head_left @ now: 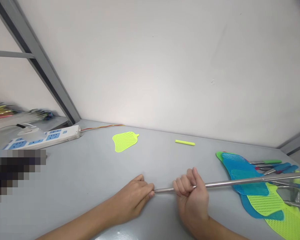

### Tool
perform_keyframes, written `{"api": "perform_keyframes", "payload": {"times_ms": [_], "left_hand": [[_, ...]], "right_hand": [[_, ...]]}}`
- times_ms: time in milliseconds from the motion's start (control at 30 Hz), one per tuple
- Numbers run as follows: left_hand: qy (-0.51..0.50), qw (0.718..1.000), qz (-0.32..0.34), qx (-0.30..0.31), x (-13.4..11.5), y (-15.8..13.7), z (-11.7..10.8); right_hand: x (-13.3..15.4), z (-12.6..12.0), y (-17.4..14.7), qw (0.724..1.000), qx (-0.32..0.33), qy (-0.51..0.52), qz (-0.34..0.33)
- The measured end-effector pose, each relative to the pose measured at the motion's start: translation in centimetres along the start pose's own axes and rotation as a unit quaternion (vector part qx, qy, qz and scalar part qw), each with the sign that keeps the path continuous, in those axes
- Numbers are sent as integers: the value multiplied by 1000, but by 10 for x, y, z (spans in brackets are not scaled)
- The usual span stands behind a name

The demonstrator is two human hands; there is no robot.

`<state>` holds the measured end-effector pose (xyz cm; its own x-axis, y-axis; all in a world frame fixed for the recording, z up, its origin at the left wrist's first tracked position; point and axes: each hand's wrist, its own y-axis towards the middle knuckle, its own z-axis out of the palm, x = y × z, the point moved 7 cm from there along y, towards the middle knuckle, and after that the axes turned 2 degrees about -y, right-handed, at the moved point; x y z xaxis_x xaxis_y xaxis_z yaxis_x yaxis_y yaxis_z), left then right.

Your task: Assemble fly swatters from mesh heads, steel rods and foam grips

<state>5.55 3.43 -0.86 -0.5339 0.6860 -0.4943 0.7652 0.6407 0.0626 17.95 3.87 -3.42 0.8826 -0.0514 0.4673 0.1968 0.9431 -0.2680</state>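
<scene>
A slim metal telescopic rod (230, 183) stretches across the right half of the head view, out past the right edge. My right hand (192, 196) is wrapped round it, thumb up. The fingers of my left hand (137, 196) pinch the rod's thin left end, and the very tip is hidden in them. Beyond my left hand lies a yellow-green perforated fly swatter head (125, 141). A short yellow-green plastic handle tube (185, 142) lies on the table beyond my right hand.
Blue fly swatters (247, 173) and yellow-green swatter heads (267, 201) are piled at the right, under the rod. A white power strip (62, 135) stands at the left with a plug in it. A white wall (160, 66) rises behind the grey table (77, 180).
</scene>
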Motion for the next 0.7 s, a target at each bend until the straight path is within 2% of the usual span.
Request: {"api": "perform_keyframes", "payload": {"times_ms": [167,400,700], "left_hand": [[14,1000,-3,8,0,0,2],[12,1000,-7,0,1,1,1],[13,998,-20,50,-2,5,-4]], "right_hand": [[-1,-5,7,1000,-18,-7,5],[-3,-7,21,999,11,-39,13],[-13,-8,30,997,41,-8,62]]}}
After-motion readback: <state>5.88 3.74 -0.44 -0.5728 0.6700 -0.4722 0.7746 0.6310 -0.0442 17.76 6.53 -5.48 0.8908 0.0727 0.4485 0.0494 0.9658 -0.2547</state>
